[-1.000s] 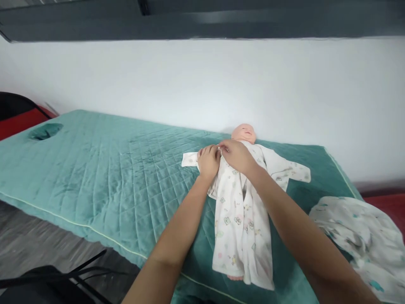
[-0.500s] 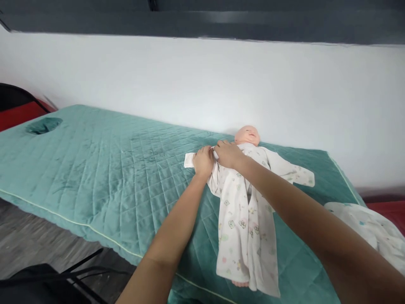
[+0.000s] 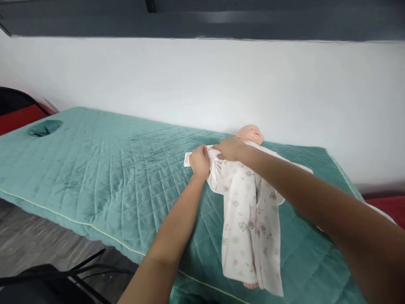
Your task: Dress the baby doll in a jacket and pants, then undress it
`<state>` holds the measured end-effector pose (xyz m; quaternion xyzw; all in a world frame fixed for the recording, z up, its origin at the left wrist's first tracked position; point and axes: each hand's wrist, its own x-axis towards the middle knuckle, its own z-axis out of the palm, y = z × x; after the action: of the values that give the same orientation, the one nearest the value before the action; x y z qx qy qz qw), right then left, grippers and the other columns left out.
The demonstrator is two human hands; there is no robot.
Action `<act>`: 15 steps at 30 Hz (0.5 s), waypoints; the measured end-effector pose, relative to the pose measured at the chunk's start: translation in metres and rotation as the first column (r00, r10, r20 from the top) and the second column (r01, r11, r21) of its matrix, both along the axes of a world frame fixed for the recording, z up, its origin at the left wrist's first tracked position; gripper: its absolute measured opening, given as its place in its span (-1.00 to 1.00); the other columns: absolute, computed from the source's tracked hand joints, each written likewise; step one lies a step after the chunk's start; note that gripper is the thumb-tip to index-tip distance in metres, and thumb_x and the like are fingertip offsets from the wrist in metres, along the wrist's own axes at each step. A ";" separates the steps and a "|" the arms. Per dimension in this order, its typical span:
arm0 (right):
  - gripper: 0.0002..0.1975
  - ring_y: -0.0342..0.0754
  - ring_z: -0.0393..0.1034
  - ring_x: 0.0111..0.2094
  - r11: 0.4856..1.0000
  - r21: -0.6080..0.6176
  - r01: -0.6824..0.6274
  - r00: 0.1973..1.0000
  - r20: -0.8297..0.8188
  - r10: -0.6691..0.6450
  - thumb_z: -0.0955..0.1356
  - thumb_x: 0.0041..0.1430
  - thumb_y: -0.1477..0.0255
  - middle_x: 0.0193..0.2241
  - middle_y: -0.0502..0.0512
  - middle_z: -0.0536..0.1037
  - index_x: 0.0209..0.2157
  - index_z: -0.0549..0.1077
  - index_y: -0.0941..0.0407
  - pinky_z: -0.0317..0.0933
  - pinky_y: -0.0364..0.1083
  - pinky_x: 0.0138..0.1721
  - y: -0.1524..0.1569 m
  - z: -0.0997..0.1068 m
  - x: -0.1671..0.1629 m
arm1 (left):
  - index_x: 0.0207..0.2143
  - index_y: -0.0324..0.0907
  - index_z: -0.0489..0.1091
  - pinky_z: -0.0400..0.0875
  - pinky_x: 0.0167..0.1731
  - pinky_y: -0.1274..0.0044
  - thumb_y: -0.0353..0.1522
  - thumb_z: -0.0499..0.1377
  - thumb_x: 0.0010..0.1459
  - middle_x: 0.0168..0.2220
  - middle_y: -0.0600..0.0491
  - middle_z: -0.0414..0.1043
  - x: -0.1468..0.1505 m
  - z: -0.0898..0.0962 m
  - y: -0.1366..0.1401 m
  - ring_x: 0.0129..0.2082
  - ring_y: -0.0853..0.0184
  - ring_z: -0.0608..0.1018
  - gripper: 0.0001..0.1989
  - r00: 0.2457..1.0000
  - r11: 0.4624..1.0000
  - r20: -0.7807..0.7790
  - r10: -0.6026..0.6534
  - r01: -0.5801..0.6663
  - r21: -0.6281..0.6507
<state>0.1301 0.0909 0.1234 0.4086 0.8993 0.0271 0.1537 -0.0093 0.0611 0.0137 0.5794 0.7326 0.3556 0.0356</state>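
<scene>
A baby doll [image 3: 250, 134] lies on its back on the green quilted bed, its head toward the wall. It wears a white printed romper [image 3: 240, 215], split down the front, with toes showing at the hem. My left hand [image 3: 200, 161] is closed around the sleeve on the left side, whose flat cuff [image 3: 187, 159] sticks out past my fingers. Beside the doll's neck, my right hand [image 3: 230, 149] grips the cloth at the shoulder end of that same sleeve. The other sleeve [image 3: 302, 167] stretches out to the right, partly behind my right forearm.
The bed [image 3: 104, 169] runs along a white wall [image 3: 177, 80], with a face hole [image 3: 45, 128] at its far left. A dark ledge [image 3: 221, 23] juts out above. Black chair parts [image 3: 47, 278] stand at the lower left. Red seats show at both sides.
My right hand has shifted slightly up toward the doll's neck, drawing the shoulder cloth. The doll's head has turned a little right, and the romper's lower part has swung right.
</scene>
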 end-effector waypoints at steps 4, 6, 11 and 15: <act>-0.63 0.17 0.47 -0.09 0.999 0.031 0.034 0.999 -0.003 -0.034 0.22 0.37 0.25 -0.05 0.24 0.54 0.11 0.45 0.02 0.21 0.01 -0.18 -0.007 0.013 0.017 | 0.01 -0.11 0.49 0.36 -0.12 0.43 -0.27 -0.06 0.40 -0.05 -0.07 0.60 -0.004 -0.004 0.001 -0.07 0.18 0.58 -0.64 0.993 0.998 0.115 0.037 -0.032 -0.045; -0.62 0.17 0.45 -0.07 0.998 0.045 0.052 0.999 0.005 -0.052 0.21 0.37 0.26 -0.05 0.25 0.54 0.11 0.44 0.03 0.19 0.00 -0.18 -0.012 0.019 0.024 | 0.01 -0.10 0.49 0.36 -0.13 0.44 -0.28 -0.07 0.39 -0.04 -0.06 0.60 -0.005 -0.006 0.001 -0.06 0.19 0.59 -0.63 0.991 0.998 0.126 0.037 -0.029 -0.063; -0.62 0.18 0.43 -0.08 0.995 0.073 0.061 0.997 0.032 -0.064 0.19 0.38 0.26 -0.07 0.29 0.52 0.09 0.45 0.06 0.16 0.00 -0.20 -0.024 0.032 0.032 | 0.02 -0.10 0.49 0.37 -0.16 0.45 -0.29 -0.09 0.39 -0.06 -0.07 0.60 -0.007 -0.008 -0.004 -0.10 0.21 0.59 -0.61 0.996 0.995 0.074 0.038 -0.031 -0.098; -0.62 0.17 0.44 -0.12 0.995 0.081 0.059 0.998 -0.009 -0.058 0.19 0.39 0.25 -0.09 0.29 0.52 0.08 0.46 0.07 0.15 -0.01 -0.23 -0.026 0.034 0.033 | 0.04 -0.13 0.47 0.39 -0.08 0.41 -0.42 -0.08 0.33 -0.04 -0.11 0.58 -0.007 -0.008 -0.009 -0.02 0.17 0.58 -0.60 1.000 0.996 0.002 -0.015 0.015 -0.090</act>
<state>0.1632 0.0646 0.1575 0.4408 0.8856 0.0579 0.1347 -0.0165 0.0519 0.0055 0.5823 0.7435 0.3223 0.0649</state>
